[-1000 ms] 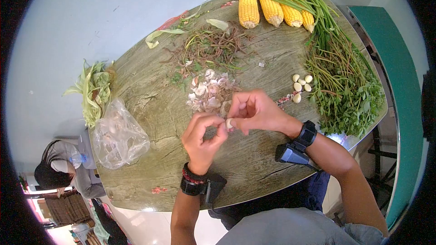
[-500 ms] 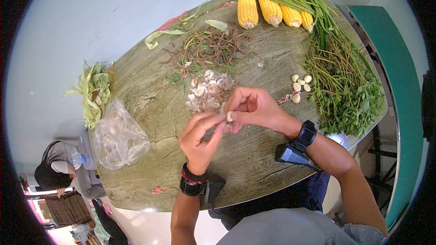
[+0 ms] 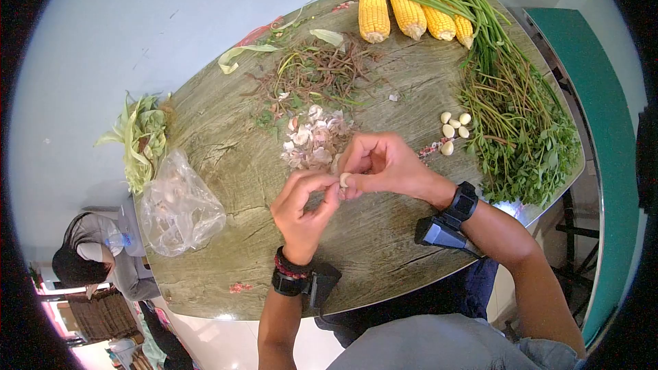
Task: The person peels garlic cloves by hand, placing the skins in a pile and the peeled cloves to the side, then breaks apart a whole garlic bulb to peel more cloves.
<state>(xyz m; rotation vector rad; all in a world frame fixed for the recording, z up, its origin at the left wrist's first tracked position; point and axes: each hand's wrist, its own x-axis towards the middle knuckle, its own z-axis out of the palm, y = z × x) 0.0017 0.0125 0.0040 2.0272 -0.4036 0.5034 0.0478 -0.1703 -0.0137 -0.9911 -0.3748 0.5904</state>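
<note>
Over the middle of the table, my left hand (image 3: pixel 303 207) and my right hand (image 3: pixel 385 166) meet fingertip to fingertip. Between their pinched fingers is a small pale garlic clove (image 3: pixel 344 180), mostly covered by the fingers. Just beyond the hands lies a heap of papery garlic skins (image 3: pixel 315 140). To the right of my right hand, several peeled garlic cloves (image 3: pixel 447 131) sit in a small group.
Corn cobs (image 3: pixel 374 14) and long green stalks (image 3: pixel 483 34) line the far right, with leafy greens (image 3: pixel 528 157) below them. Trimmed stems (image 3: pixel 329 68) lie behind the skins. A clear plastic bag (image 3: pixel 181 205) and husks (image 3: pixel 145 140) are left. A person (image 3: pixel 103 253) is beyond the table.
The fingers have shifted slightly around the garlic clove, and the right fingertips now sit a little closer to the left ones. Everything else stays put.
</note>
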